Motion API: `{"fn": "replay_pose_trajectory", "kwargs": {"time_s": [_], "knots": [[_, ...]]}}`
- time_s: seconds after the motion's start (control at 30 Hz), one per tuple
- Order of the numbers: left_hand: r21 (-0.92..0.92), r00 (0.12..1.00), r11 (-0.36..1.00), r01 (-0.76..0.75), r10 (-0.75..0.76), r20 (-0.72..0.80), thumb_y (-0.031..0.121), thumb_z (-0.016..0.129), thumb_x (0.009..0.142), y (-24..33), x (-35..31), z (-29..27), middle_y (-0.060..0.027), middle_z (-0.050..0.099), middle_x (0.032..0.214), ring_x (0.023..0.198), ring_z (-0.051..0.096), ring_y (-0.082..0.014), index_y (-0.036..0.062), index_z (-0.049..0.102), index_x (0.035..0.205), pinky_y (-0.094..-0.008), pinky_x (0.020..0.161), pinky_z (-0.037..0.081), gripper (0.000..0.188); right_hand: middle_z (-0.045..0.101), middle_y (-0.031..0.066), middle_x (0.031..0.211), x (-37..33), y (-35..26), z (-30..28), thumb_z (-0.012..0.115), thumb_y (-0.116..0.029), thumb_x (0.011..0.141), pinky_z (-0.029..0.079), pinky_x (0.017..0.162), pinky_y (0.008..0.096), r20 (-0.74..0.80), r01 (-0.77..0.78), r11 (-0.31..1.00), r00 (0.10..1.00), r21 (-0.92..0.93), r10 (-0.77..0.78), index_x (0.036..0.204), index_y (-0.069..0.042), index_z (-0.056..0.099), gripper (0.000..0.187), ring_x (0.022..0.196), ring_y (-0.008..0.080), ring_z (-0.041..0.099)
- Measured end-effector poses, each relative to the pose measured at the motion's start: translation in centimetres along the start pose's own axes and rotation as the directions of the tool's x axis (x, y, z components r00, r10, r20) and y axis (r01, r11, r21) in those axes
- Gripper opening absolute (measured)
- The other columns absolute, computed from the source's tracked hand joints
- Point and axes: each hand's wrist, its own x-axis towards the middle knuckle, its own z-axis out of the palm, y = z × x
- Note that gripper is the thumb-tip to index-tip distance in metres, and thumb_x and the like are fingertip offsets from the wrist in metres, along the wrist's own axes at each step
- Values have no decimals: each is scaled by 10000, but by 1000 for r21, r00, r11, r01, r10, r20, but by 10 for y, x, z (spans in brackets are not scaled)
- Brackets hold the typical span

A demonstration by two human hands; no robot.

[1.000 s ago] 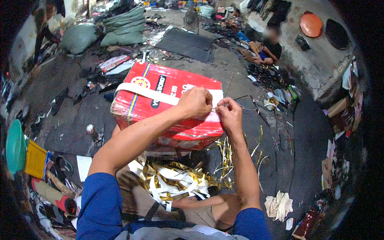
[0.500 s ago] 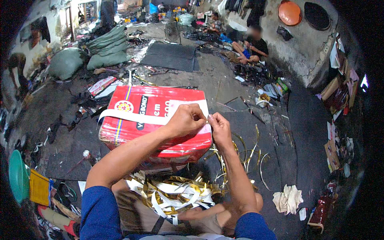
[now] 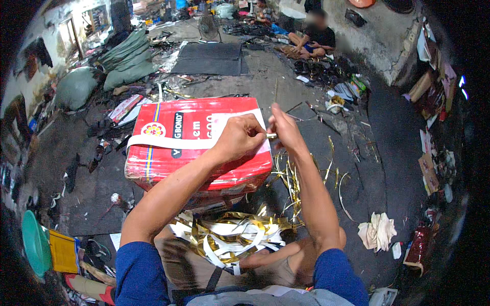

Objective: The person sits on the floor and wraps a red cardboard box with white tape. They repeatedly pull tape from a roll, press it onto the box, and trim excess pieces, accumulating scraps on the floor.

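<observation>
A white strip lies across the top of a red cardboard box, from its left edge to my hands. My left hand rests over the box's right part, thumb and forefinger pinched on the strip. A short gold end pokes out past those fingertips. Right beside it is my right hand, turned edge-up, one finger raised and the others apart; whether it touches the gold end is hard to see. Below the box, a heap of white and gold strips lies on my lap.
Loose gold strips trail right of the box. A crumpled beige cloth lies at right, a green basin and yellow crate at lower left. Farther off are sacks, a fan and a seated person.
My right hand has turned and moved up, its pinch loosened, and the gold end now shows between the hands. My left hand keeps its pinch. The whole view has shifted slightly.
</observation>
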Motion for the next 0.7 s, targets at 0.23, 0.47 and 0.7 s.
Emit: {"fn": "replay_pose_trajectory", "kwargs": {"time_s": [0.23,0.47,0.7], "knots": [[51,1000,999,8,-7,-13,75,740,811,-4,-4,-7,-103,680,761,676,649,-155,-19,730,802,-311,629,520,95,689,304,942,10,7,24,499,-204,1002,551,795,533,-2,408,663,851,-628,-526,886,50,679,332,876,485,672],[93,999,994,54,-54,0,55,759,841,-2,-2,-4,-64,697,764,703,644,-99,-20,732,814,-275,615,519,84,679,269,817,21,52,31,549,-194,998,507,712,464,-234,334,916,894,-224,-383,881,66,675,311,761,380,685],[182,996,980,81,-84,11,47,770,843,2,-1,-10,-55,708,812,735,659,-104,-4,738,831,-265,668,544,62,666,279,852,17,139,58,564,-89,931,501,739,535,-340,137,969,918,-207,-203,831,49,648,189,863,470,661]]}}
